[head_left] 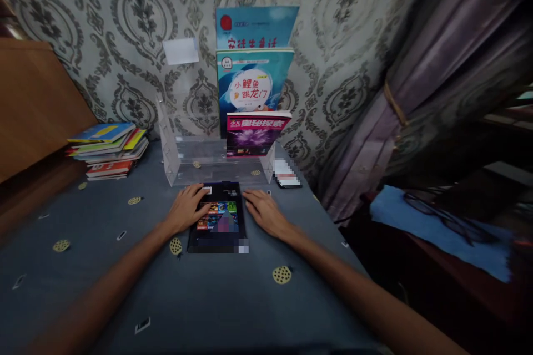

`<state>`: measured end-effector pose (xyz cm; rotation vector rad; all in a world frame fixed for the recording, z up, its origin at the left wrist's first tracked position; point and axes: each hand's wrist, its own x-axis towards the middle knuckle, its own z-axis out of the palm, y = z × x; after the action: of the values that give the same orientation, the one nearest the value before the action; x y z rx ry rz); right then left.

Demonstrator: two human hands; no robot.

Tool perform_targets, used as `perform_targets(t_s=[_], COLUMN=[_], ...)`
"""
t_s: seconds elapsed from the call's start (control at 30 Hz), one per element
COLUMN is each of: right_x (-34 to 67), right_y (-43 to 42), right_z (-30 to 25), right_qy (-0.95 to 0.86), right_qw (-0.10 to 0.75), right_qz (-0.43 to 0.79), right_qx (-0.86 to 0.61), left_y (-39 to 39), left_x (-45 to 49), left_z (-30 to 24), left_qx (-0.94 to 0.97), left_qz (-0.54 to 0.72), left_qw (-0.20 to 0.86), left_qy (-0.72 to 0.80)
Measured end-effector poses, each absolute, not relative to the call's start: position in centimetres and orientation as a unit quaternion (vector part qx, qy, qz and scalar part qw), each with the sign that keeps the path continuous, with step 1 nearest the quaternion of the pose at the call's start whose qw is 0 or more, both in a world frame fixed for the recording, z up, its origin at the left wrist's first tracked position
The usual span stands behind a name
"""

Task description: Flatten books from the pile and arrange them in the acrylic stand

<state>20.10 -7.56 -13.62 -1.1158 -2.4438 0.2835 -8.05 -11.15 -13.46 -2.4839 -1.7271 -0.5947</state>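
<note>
Patterned grey damask wallpaper (137, 16) backs my view, and below it a table under a blue-grey cloth (216, 299) dotted with small yellow rounds fills the lower half of the picture. At the centre of that cloth lies a dark book (219, 222), flat, its cover black with a grid of bright panels, its far edge close to the front of a clear acrylic rack (183, 161). My left hand (187, 208) rests on the book's left side, fingers spread flat over its upper left corner, nothing clasped. My right hand (264, 212) lies palm down at the book's right edge, fingers stretched toward the rack; I cannot tell whether it touches the cover or only the cloth beside it, and it holds nothing.

Three books stand upright in the rack, stepped in height: a pink one (255, 133) in front, a teal one with a white oval (253, 86) behind it, and a blue one (256, 26) tallest, against the wall. Just right of the rack lies a small dark flat object (287, 175), partly blurred. A stack of colourful books (109, 150) sits on the table's far left, beside a wooden panel (33, 100). Purple curtains (437, 83) tied with a cord hang on the right, above a blue cloth (441, 230).
</note>
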Motion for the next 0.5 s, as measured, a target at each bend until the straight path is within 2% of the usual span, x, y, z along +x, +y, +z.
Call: perform_targets(t_s=[0.3, 0.5], right_x=[17.1, 17.4], right_y=[-5.9, -6.1], right_z=[-13.3, -13.3], right_qy=[-0.873, -0.874], right_qw=[0.212, 0.212], right_qz=[0.101, 0.106], right_qx=[-0.427, -0.424], left_y=[-11.4, -10.3], left_x=[-7.6, -6.2], left_z=[-13.0, -11.7], left_qx=[-0.804, -0.841], left_qz=[-0.168, -0.155], left_qw=[0.051, 0.063], left_qy=[-0.569, -0.515])
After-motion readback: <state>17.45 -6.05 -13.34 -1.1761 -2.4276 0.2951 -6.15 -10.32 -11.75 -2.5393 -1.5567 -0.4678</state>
